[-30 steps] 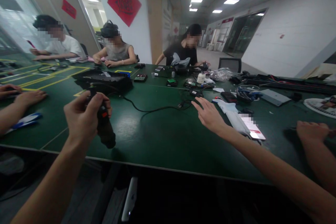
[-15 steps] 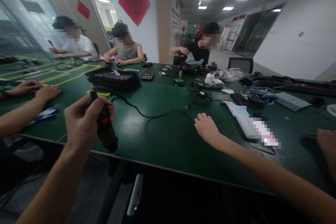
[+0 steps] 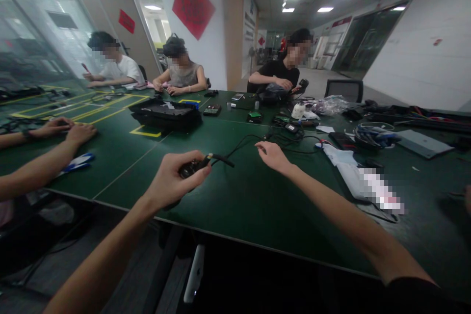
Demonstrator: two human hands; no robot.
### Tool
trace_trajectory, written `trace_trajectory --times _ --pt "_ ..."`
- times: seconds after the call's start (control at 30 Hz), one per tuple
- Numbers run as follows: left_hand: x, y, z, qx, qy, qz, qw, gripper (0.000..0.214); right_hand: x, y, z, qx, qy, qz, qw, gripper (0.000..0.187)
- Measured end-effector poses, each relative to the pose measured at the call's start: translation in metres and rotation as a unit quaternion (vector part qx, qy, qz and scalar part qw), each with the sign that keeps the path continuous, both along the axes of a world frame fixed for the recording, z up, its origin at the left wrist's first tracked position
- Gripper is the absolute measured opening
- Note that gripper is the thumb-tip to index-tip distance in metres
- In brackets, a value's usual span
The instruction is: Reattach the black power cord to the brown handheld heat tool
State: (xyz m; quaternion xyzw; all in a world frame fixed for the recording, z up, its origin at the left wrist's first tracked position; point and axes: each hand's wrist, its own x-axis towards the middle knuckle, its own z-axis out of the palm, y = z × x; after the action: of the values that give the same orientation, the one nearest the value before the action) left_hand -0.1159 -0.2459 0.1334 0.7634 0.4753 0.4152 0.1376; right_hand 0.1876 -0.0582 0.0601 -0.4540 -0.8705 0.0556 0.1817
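My left hand [image 3: 178, 179] is wrapped round a black corded hand tool [image 3: 189, 169], held above the near part of the green table. Most of the tool's body is hidden by my fingers, so its exact kind does not show. Its black cord [image 3: 222, 159] comes out at the right end and runs back towards a coil of black cable [image 3: 292, 130]. My right hand [image 3: 274, 157] is to the right of the tool, its fingers loosely bent and nothing visible in them. Just beyond those fingertips lies a black plug [image 3: 265, 137].
A black tray [image 3: 165, 114] stands at the back left. To the right lie a light cloth [image 3: 336, 155], a grey laptop-like slab [image 3: 423, 143] and bundled cables. At the left a co-worker's hands [image 3: 79, 132] rest near blue-white gloves [image 3: 79, 161]. Other people sit across the table [image 3: 228, 221].
My left hand has moved right and turned the tool, so its cord end now points right. My right hand has shifted slightly left, its fingers more bent. The view has turned slightly left.
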Motion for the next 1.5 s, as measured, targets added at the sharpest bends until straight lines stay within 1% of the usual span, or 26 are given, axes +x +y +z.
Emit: trace_trajectory --times 0.03,0.07,0.1,0.13,0.17,0.2,0.23,0.27,0.33,0.37,0.43,0.5,0.53,0.6,0.63,0.7,0.8,0.87,0.93,1.03,1.2,1.3,1.37,1.43,1.47,1.5 --pt "0.005 0.002 0.001 0.009 0.034 -0.010 0.999 0.021 0.000 -0.018 0.003 0.003 0.014 0.032 0.999 0.033" --pt "0.011 0.004 0.002 0.018 0.061 -0.023 0.998 0.021 0.001 -0.038 0.006 0.010 0.039 0.077 0.996 0.038" --pt "0.018 0.007 0.002 0.025 0.082 -0.042 0.995 0.020 0.001 -0.057 0.009 0.018 0.102 0.164 0.981 0.045" --pt "0.024 0.008 0.002 0.031 0.095 -0.065 0.993 0.018 0.001 -0.075 0.013 0.018 0.150 0.232 0.961 0.057" --pt "0.030 0.010 0.001 0.034 0.104 -0.089 0.990 0.018 0.002 -0.091 0.016 0.012 0.171 0.275 0.946 0.068" --pt "0.036 0.011 0.000 0.036 0.109 -0.110 0.987 0.018 0.002 -0.104 0.018 -0.002 0.171 0.296 0.940 0.073" --pt "0.041 0.012 -0.001 0.037 0.112 -0.127 0.985 0.019 0.004 -0.114 0.020 -0.015 0.168 0.306 0.937 0.068" --pt "0.045 0.013 -0.003 0.037 0.115 -0.137 0.983 0.020 0.007 -0.120 0.020 -0.028 0.157 0.310 0.937 0.054" --pt "0.050 0.014 -0.008 0.036 0.124 -0.141 0.982 0.024 0.020 -0.124 0.020 -0.047 0.119 0.298 0.946 0.025" --pt "0.050 0.016 -0.012 0.034 0.131 -0.139 0.981 0.026 0.029 -0.123 0.020 -0.046 0.098 0.280 0.954 0.021" --pt "0.047 0.022 -0.020 0.034 0.159 -0.136 0.977 0.030 0.053 -0.118 0.019 -0.030 0.056 0.218 0.974 0.022" --pt "0.043 0.033 -0.032 0.042 0.220 -0.135 0.965 0.033 0.077 -0.112 0.018 0.009 0.028 0.138 0.990 0.022" --pt "0.041 0.040 -0.039 0.050 0.265 -0.129 0.954 0.034 0.086 -0.111 0.017 0.033 0.024 0.093 0.995 0.023" --pt "0.040 0.059 -0.054 0.068 0.353 -0.096 0.928 0.037 0.099 -0.110 0.010 0.081 0.023 0.014 0.996 0.026" --pt "0.042 0.069 -0.062 0.073 0.389 -0.083 0.915 0.039 0.102 -0.111 0.005 0.096 0.023 -0.006 0.995 0.027" --pt "0.048 0.089 -0.077 0.077 0.437 -0.077 0.893 0.041 0.101 -0.117 -0.010 0.089 0.020 0.010 0.996 0.028" --pt "0.063 0.115 -0.099 0.082 0.449 -0.100 0.884 0.039 0.094 -0.132 -0.034 0.025 0.045 0.078 0.996 0.022" --pt "0.073 0.127 -0.110 0.088 0.449 -0.112 0.882 0.039 0.092 -0.143 -0.045 0.009 0.053 0.112 0.992 0.021" --pt "0.082 0.135 -0.119 0.097 0.446 -0.117 0.882 0.042 0.089 -0.151 -0.049 0.009 0.054 0.131 0.990 0.020" --pt "0.087 0.138 -0.127 0.114 0.436 -0.125 0.884 0.045 0.079 -0.158 -0.049 0.029 0.027 0.169 0.985 0.017" --pt "0.085 0.133 -0.134 0.142 0.421 -0.123 0.887 0.044 0.039 -0.158 -0.052 0.089 -0.044 0.215 0.971 0.015" --pt "0.084 0.130 -0.137 0.157 0.414 -0.110 0.890 0.041 0.023 -0.162 -0.055 0.109 -0.068 0.202 0.971 0.014" --pt "0.084 0.127 -0.138 0.167 0.409 -0.107 0.891 0.038 0.023 -0.165 -0.057 0.102 -0.052 0.178 0.977 0.017" --pt "0.085 0.123 -0.137 0.177 0.405 -0.113 0.890 0.033 0.029 -0.163 -0.059 0.066 0.025 0.142 0.987 0.021" --pt "0.086 0.122 -0.137 0.182 0.402 -0.120 0.889 0.032 0.034 -0.160 -0.059 0.039 0.091 0.107 0.989 0.022" --pt "0.087 0.120 -0.136 0.187 0.401 -0.127 0.888 0.032 0.040 -0.155 -0.059 0.009 0.164 0.060 0.985 0.023"
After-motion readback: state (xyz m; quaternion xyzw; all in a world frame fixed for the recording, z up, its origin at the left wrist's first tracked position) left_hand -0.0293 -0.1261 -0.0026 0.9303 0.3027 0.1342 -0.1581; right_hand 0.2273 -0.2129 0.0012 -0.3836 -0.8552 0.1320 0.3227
